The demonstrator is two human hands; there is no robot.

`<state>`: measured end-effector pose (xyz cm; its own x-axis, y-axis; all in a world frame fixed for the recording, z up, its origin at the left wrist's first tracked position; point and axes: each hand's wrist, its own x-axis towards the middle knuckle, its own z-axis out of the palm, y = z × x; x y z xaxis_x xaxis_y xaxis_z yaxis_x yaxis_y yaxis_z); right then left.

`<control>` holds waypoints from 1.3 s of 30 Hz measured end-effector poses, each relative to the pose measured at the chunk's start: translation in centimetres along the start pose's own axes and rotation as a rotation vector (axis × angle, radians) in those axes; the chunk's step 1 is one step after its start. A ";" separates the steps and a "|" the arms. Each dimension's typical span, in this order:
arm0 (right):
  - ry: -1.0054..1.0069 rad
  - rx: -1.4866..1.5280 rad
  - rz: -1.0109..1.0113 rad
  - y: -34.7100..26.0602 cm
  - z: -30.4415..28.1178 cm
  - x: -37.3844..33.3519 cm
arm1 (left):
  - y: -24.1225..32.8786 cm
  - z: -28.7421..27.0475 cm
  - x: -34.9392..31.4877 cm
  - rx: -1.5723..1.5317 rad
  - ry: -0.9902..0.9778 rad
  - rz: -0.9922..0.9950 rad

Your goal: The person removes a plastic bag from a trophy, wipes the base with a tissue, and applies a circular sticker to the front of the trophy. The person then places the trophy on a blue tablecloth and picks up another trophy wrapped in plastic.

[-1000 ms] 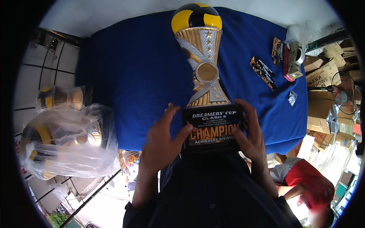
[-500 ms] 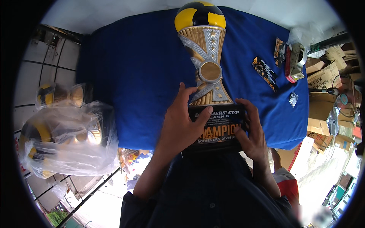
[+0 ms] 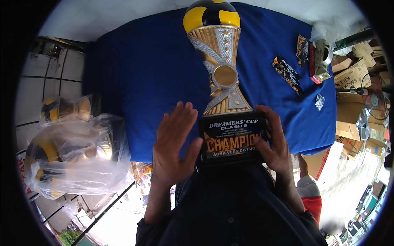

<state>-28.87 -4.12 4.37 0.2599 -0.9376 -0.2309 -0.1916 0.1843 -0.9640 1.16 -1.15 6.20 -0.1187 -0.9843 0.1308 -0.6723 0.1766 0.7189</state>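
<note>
A tall gold and silver trophy (image 3: 223,49) lies on the blue cloth, topped by a yellow and black ball (image 3: 211,17). A round gold disc (image 3: 225,75) sits on its stem. Its black base (image 3: 205,162) points toward me and carries a printed label (image 3: 232,137) on its front. My right hand (image 3: 277,145) grips the right side of the base, thumb on the label's edge and fingers around the side. Beside the base's left side, my left hand (image 3: 176,143) is raised with fingers stretched and thumb apart, holding nothing.
Printed label strips (image 3: 287,76) lie on the blue cloth (image 3: 156,74) at the right, near a tape dispenser (image 3: 322,61) and a crumpled scrap (image 3: 319,101). Plastic-wrapped trophies (image 3: 74,153) stand at the left. Cardboard boxes (image 3: 351,117) are piled at the right. Another person's arm (image 3: 303,166) shows behind.
My left hand has come off the trophy and label, moving left and opening out. The whole label face now shows. My right hand keeps its hold on the base.
</note>
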 end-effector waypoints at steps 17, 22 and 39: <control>0.073 -0.053 -0.166 2.0 -4.2 -0.9 | 2.8 0.1 0.1 0.145 -0.134 0.147; 0.198 -0.374 -0.343 -0.3 -2.1 0.1 | 1.7 0.5 -0.1 0.003 0.100 0.070; -0.284 -0.695 -0.681 -6.0 1.9 3.7 | -0.8 1.1 -0.9 -0.565 0.081 -0.135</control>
<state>-24.94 -8.16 9.01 0.7171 -0.6582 0.2290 -0.4037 -0.6602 -0.6333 0.97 -0.42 4.79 0.0121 -0.9987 0.0488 -0.1812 0.0458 0.9824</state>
